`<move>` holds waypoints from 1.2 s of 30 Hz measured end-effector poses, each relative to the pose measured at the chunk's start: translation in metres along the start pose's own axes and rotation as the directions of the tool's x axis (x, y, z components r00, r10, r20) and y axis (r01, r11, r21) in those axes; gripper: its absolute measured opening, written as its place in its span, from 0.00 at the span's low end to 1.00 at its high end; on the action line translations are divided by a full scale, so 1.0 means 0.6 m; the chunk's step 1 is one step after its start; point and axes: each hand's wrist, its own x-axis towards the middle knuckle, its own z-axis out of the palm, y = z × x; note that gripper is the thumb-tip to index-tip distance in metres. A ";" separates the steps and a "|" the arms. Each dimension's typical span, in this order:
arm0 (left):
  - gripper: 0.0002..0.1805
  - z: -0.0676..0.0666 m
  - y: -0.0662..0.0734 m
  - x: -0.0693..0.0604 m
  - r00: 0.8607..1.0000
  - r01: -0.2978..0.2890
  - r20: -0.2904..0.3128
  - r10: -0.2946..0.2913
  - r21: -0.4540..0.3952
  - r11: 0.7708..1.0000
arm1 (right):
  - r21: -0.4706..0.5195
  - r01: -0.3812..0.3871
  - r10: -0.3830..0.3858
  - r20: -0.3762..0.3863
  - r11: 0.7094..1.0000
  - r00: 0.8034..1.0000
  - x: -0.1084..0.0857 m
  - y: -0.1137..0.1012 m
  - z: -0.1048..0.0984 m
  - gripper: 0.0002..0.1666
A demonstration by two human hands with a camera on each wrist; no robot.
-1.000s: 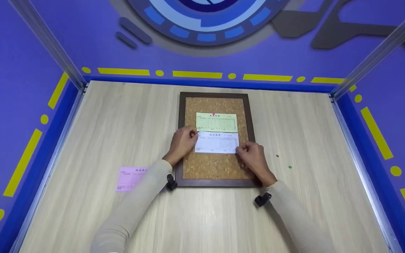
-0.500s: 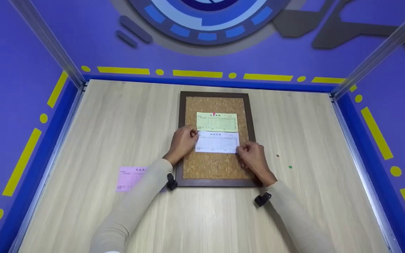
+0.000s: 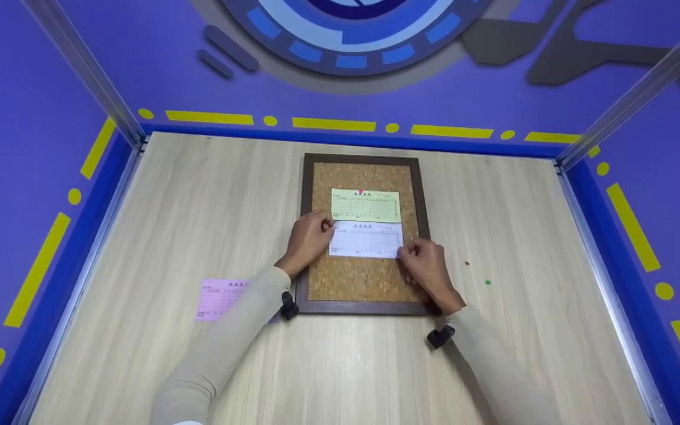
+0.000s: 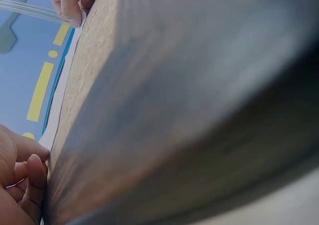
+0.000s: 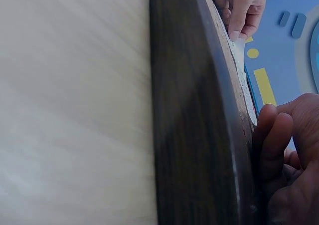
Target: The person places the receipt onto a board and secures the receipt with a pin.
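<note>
A white printed form slip (image 3: 366, 241) lies on a framed cork board (image 3: 352, 280), just below a light green slip (image 3: 365, 206). At the white slip's upper left corner, my left hand (image 3: 309, 237) pinches the edge between thumb and finger. Its lower right corner is between the thumb and fingers of my right hand (image 3: 425, 265), whose heel is over the board's right frame. A red pushpin (image 3: 360, 192) sits at the top of the green slip. In the right wrist view the white paper (image 5: 238, 48) bends up a little at the left hand's fingertips.
A pink slip (image 3: 219, 300) lies on the table left of the board, partly covered by my left sleeve. Right of the board are a small green piece (image 3: 487, 282) and a tiny brown one (image 3: 467, 263). Blue panels (image 3: 340, 103) enclose the table (image 3: 369, 366) at the back and sides.
</note>
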 end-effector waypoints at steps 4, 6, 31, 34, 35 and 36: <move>0.04 -0.002 0.004 -0.001 1.000 0.012 0.026 -0.013 0.027 1.000 | -0.004 0.010 -0.010 -0.006 1.000 1.000 0.000 0.000 0.002 0.11; 0.04 -0.003 0.005 -0.001 1.000 0.011 0.028 -0.012 0.039 0.999 | -0.005 0.017 -0.017 -0.009 1.000 1.000 0.000 0.000 0.002 0.11; 0.04 -0.003 0.006 -0.002 1.000 0.009 0.017 -0.009 0.030 1.000 | 0.063 0.070 -0.061 -0.137 0.996 0.989 -0.009 0.002 -0.013 0.07; 0.03 -0.002 0.005 -0.002 1.000 0.005 0.014 -0.005 0.031 1.000 | 0.085 0.086 -0.071 -0.169 0.993 0.983 -0.010 0.005 -0.018 0.06; 0.03 -0.001 0.004 -0.002 1.000 0.002 0.015 -0.003 0.030 1.000 | 0.091 0.089 -0.072 -0.178 0.992 0.981 -0.010 0.006 -0.020 0.06; 0.03 -0.001 0.003 -0.001 1.000 0.001 0.018 -0.001 0.028 1.000 | 0.094 0.098 -0.079 -0.189 0.991 0.979 -0.010 0.007 -0.022 0.05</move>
